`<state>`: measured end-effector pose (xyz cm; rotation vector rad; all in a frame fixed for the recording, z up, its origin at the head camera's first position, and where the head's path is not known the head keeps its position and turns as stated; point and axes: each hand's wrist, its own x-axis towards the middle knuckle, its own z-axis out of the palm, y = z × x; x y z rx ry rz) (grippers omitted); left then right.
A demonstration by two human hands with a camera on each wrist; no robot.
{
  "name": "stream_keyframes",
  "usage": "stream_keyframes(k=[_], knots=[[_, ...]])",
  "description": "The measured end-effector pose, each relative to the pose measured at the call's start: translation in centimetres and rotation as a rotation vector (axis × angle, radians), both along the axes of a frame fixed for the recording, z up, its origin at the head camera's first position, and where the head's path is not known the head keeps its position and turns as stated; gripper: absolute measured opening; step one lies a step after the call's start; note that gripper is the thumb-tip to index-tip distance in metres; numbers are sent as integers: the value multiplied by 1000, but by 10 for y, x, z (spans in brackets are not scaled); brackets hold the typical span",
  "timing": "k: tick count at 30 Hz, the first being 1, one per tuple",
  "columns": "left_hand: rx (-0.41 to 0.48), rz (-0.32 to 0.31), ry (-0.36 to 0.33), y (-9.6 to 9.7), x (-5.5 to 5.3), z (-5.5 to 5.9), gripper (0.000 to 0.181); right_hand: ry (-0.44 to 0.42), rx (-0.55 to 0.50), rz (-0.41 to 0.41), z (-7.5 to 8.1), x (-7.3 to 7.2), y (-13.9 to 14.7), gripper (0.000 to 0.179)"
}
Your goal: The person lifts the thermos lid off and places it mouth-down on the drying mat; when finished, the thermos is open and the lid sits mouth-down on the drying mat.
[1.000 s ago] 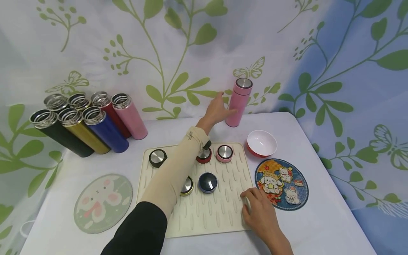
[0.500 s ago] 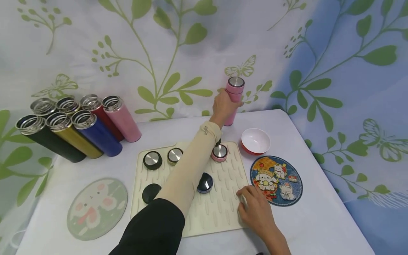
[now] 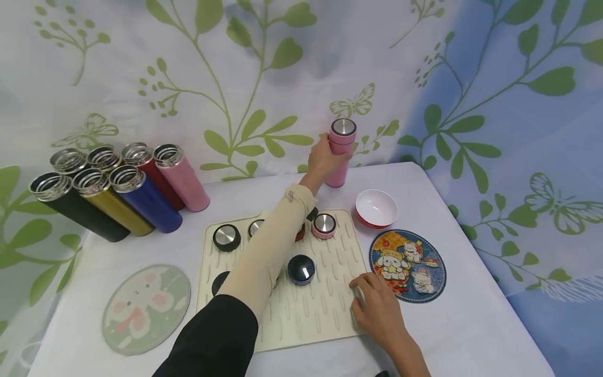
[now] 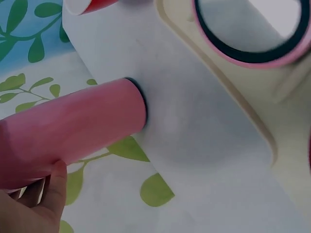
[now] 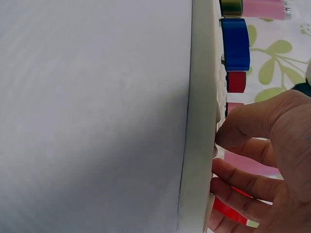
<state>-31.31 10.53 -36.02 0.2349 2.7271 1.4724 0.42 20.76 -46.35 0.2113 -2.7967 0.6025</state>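
In the head view my left hand [image 3: 325, 158] grips a pink thermos bottle [image 3: 342, 137] with a steel-topped lid, upright at the back of the table. The left wrist view shows the thumb against the bottle's pink body [image 4: 82, 119], its base close to the white tablecloth. My right hand [image 3: 379, 311] rests at the right edge of a cream ridged mat [image 3: 325, 314], its fingers loosely bent and touching the edge. On the mat lie several bottle lids, among them a black lid [image 3: 226, 237], a pink lid [image 3: 323, 225] and a navy lid [image 3: 301, 269]; my left sleeve partly hides others.
At the left, several lidless bottles stand together, among them a blue bottle [image 3: 149, 200] and a pink one [image 3: 185, 180]. A round rabbit placemat [image 3: 147, 309] lies front left. A red-and-white bowl [image 3: 376, 208] and a round cartoon placemat [image 3: 433, 277] sit right of the mat.
My left hand has reached right to the pink thermos bottle and taken hold of it. The bottle stays near its place at the back. My right hand has hardly moved.
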Motion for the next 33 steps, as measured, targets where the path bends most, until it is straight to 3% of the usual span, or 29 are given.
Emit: stream_keyframes(k=[6, 12, 18, 22, 26, 33], knots=[[79, 4, -4, -18, 3, -8, 72, -14, -5, -15, -2, 0, 1, 25], [162, 8, 71, -46, 5, -15, 65, -18, -9, -14, -3, 0, 1, 25], [256, -33, 128, -74, 16, -6, 62, -23, -10, -15, -2, 0, 1, 25], [371, -42, 149, -92, 29, 8, 62, -24, -13, -17, -1, 0, 0, 25], [588, -48, 128, -110, 46, 22, 57, -27, -19, -15, -1, 0, 1, 25], [956, -71, 140, -142, 92, 37, 52, -40, -21, -9, 1, -2, 2, 24]])
